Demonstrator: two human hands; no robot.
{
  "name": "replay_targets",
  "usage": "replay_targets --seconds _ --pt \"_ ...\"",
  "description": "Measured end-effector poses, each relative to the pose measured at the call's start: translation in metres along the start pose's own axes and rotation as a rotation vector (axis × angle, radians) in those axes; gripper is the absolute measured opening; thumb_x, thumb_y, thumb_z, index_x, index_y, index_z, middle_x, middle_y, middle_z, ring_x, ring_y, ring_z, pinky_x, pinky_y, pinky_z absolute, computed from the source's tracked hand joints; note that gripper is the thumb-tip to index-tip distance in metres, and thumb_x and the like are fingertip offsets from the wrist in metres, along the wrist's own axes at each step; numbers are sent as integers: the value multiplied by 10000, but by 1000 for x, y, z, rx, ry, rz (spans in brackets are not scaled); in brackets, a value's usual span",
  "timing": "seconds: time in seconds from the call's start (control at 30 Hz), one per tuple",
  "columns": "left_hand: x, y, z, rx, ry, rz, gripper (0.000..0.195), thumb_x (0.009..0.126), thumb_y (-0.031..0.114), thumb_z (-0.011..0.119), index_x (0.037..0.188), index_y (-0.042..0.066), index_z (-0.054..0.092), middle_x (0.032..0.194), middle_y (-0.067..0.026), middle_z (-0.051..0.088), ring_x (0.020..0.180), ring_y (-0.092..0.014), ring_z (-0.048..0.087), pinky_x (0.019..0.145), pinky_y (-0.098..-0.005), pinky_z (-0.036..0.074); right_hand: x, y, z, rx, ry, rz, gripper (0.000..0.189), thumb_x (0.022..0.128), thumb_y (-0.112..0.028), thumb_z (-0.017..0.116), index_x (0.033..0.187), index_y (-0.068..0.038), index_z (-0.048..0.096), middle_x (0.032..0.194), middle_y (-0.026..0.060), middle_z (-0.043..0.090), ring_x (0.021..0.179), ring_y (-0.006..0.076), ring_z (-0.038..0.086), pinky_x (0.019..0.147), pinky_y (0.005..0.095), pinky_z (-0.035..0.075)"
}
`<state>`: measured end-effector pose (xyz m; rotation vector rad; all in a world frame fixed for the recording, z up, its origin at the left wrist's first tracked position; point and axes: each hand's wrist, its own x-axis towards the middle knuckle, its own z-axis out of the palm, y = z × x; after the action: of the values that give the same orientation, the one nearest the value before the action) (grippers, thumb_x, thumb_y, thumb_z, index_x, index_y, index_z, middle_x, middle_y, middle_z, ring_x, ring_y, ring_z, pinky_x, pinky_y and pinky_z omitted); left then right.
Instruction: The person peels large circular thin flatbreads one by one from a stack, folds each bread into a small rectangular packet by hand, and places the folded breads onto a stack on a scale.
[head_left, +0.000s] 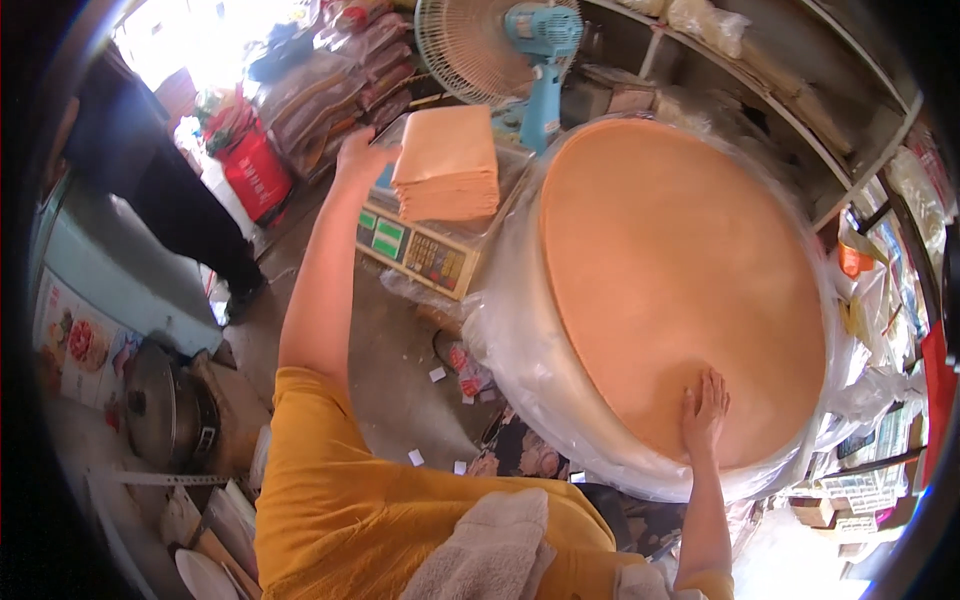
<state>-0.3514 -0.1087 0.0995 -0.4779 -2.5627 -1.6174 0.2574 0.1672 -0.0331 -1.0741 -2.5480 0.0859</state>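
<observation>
My left hand (361, 159) reaches out beside a folded stack of thin orange sheets (448, 161). Its fingers are apart, and the thumb is near the stack's left side; whether it touches is hard to tell. The folded stack lies on a digital scale (420, 259) with green displays and a keypad. My right hand (706, 411) rests flat on the near part of a large round orange sheet (682, 277), holding nothing. Clear plastic film (525, 375) wraps the sides beneath that round sheet.
A blue electric fan (544, 75) stands behind the scale. Shelves (757, 82) with bagged goods line the far right. At left are a person's dark-trousered leg (187, 195), a red bag (255, 172) and a lidded dark pan (169, 405). Paper scraps (437, 374) lie on the floor.
</observation>
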Motion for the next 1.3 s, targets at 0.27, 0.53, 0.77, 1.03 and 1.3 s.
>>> replay_targets --seconds 0.27,0.53,0.77,1.03,1.3 --pt "-8 34 -46 -161 -2 -80 843 766 300 760 1411 -41 339 1458 -196 362 1346 -261 354 1100 -335 240 0 3 -2 -34 -33 29 468 913 -240 541 1336 -49 479 1424 142 418 1340 311 354 1104 484 229" --pt "4 0 -20 -278 -115 -286 825 749 425 753 1360 -25 428 1393 -169 442 1304 -287 386 1065 -399 289 -2 2 1 -71 -37 38 467 918 -244 534 1341 -55 474 1423 144 418 1335 305 360 1107 481 229" --pt "10 -12 26 -93 88 258 525 778 319 719 1178 3 594 1165 -150 610 1123 -269 546 954 -361 414 -3 9 0 -51 4 1 462 901 -258 554 1280 0 504 1362 198 463 1305 356 378 1092 484 259" --pt "-186 72 114 -30 -243 857 337 829 69 624 1162 29 586 1230 -127 570 1121 -301 544 988 -390 410 12 -21 -35 169 -136 17 345 844 -203 613 1120 2 594 1167 152 592 1130 320 519 1019 429 360" --pt "-289 65 143 -49 -562 1032 265 810 -3 598 1071 34 627 1187 -118 575 1135 -304 533 948 -395 447 -9 -99 -49 -6 -6 -478 171 817 -231 648 886 -75 650 834 86 609 929 250 592 986 497 388"
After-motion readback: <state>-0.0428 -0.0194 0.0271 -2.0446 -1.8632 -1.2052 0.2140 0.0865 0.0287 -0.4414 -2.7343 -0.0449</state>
